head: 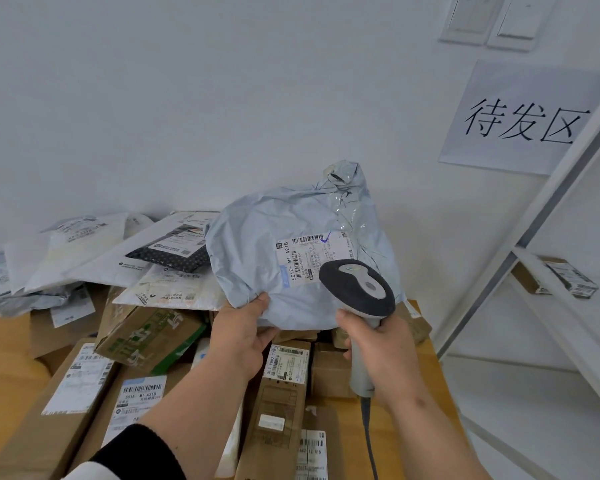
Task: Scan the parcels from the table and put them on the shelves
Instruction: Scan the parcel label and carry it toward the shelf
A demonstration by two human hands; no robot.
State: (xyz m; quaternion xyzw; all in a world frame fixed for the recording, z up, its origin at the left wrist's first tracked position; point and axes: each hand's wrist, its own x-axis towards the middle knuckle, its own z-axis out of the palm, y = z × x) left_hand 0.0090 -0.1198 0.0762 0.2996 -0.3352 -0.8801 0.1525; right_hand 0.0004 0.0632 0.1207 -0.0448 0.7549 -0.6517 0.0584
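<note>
— What are the fingers doing?

— The left hand (243,336) is pinching the lower edge of a grey poly mailer (291,251), thumb lying on top of the plastic and the other fingers tucked underneath it. The right hand (383,355) is curling round the pale handle of a barcode scanner (357,285), fingers wrapped tight around the grip.

— And where is the mailer sitting?

— It is being held up, tilted toward the camera, above the heap of parcels on the wooden table (4,362). Its white shipping label (309,259) is facing up, and the scanner's dark head is hovering just over the label's lower right corner, covering a bit of it.

— What is lying underneath?

— Brown cartons are crowding the tabletop: a long cardboard box (281,393) with its own label is lying just below the left hand, and a box with green print (149,337) is leaning to the left of that wrist. More white and grey mailers (94,251) are piling up toward the wall.

— Anything on the right?

— A white shelf unit (548,258) is standing there, with one small labelled box (555,277) sitting on a shelf. A paper sign (523,119) with three black characters is hanging on the wall behind it. The scanner's cable (369,441) is trailing down past the right wrist.
</note>
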